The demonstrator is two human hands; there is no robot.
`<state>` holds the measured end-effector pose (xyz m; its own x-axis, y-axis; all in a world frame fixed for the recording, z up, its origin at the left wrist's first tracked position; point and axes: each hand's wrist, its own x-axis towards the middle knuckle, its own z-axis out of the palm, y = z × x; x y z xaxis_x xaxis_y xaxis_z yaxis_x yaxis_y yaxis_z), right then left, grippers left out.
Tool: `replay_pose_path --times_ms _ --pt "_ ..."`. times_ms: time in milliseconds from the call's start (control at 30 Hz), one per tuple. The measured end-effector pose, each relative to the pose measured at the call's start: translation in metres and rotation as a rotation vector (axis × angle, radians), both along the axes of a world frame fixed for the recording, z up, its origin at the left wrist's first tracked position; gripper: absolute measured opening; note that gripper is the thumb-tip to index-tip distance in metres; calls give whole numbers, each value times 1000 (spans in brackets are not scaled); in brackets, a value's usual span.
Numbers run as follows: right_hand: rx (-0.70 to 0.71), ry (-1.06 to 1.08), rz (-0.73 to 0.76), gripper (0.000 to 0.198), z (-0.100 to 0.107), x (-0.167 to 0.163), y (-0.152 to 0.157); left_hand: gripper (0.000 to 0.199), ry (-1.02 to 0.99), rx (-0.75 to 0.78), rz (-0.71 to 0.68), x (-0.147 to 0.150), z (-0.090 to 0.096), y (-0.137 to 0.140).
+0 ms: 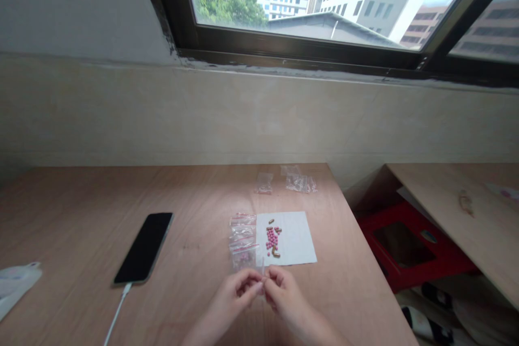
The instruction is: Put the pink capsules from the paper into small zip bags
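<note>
My left hand and my right hand meet near the table's front, fingertips pinched together. Between them is a small clear plastic bag, mostly hidden by the fingers. Just beyond my left hand lies a column of clear zip bags with pink seal lines, overlapping one another. To their right, a white sheet of paper carries a cluster of round pink pills. Several brownish-gold capsules are scattered around the pills on the sheet.
More clear bags and a single bag lie at the table's back. A black phone with a white cable rests on the left. The table's right edge drops to a gap, with a red box beyond.
</note>
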<state>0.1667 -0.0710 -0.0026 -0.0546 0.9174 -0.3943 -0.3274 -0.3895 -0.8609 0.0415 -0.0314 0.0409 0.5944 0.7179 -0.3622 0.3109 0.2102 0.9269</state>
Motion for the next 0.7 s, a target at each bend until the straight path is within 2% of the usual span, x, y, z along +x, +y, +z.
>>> replay_pose_path --times_ms 200,400,533,700 --pt "38 46 75 41 2 6 2 11 -12 33 63 -5 -15 -2" --pt "61 95 63 41 1 5 -3 17 -9 28 13 -6 -4 -2" --pt "81 -56 60 36 -2 5 -3 20 29 56 27 -6 -7 -2" --pt "105 -287 24 29 -5 1 1 15 68 65 181 -9 -25 1"
